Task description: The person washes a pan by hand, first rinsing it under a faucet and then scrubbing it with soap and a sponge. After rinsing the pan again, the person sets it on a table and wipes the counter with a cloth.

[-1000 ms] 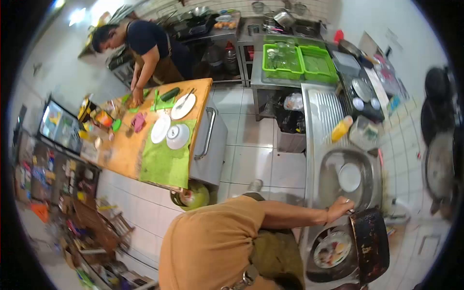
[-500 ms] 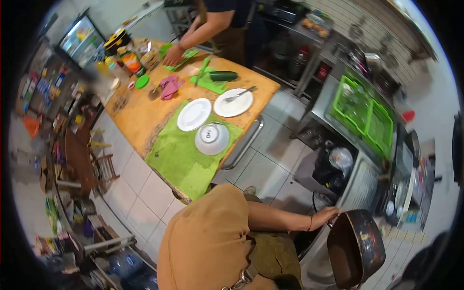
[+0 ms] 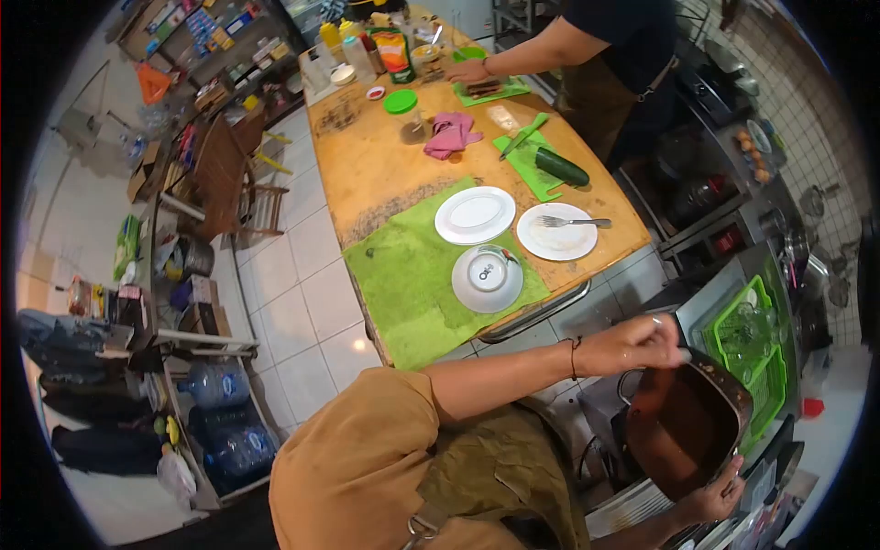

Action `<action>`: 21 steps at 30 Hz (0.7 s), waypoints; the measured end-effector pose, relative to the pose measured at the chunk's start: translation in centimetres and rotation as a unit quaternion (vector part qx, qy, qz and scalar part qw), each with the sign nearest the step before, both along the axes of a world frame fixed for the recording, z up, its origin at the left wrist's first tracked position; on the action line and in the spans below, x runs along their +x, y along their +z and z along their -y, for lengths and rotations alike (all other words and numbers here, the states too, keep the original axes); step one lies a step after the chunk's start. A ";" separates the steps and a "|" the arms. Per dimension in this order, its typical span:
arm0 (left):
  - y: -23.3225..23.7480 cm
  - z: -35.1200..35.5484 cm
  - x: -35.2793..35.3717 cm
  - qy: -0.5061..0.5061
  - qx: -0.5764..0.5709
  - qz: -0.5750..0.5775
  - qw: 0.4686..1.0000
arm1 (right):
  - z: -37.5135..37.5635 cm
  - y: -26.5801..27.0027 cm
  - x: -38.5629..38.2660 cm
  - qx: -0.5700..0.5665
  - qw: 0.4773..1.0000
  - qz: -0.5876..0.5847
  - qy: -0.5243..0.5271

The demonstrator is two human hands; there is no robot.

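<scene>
A deep, squarish metal pan with a brown inside and a worn rim is tilted over the sink side at the lower right. My right hand grips its near rim. My left hand, with a dark bracelet at the wrist, is at the opposite rim, fingers curled in; what they pinch is too small to make out. The pan's wire loop handle lies just below that hand.
On the wooden table are an upturned bowl, two white plates, a fork, a cucumber and a knife. Across it a co-worker's hand is at a green board. A green dish rack stands right.
The view has swung right. My left hand has let go of the loop handle and moved to the rim. My right hand has come into view, holding the pan.
</scene>
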State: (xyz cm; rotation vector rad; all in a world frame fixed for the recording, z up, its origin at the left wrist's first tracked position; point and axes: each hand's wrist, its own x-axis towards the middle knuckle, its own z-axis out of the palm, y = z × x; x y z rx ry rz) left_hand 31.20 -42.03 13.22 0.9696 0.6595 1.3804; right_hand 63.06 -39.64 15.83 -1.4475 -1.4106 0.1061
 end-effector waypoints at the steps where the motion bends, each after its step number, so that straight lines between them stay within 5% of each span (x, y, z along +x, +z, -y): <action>1: 2.0 0.4 -0.2 -0.038 0.034 0.009 0.999 | -1.5 0.0 -0.2 0.001 1.000 0.005 0.006; 4: 7.6 -0.1 -0.1 -0.229 0.129 0.010 0.965 | -6.8 -0.5 -2.0 0.001 0.999 -0.027 0.023; 7: 10.1 -2.4 3.4 -0.332 0.181 0.127 0.917 | -13.1 -2.4 -1.0 -0.013 0.998 -0.028 0.048; 9: 12.0 -5.1 5.3 -0.354 0.298 0.157 0.873 | -16.1 -1.8 -0.8 -0.009 0.990 0.020 0.141; 21: 11.0 -18.3 10.4 -0.269 0.232 0.179 0.917 | -27.9 -3.4 -2.3 -0.123 0.973 -0.148 0.130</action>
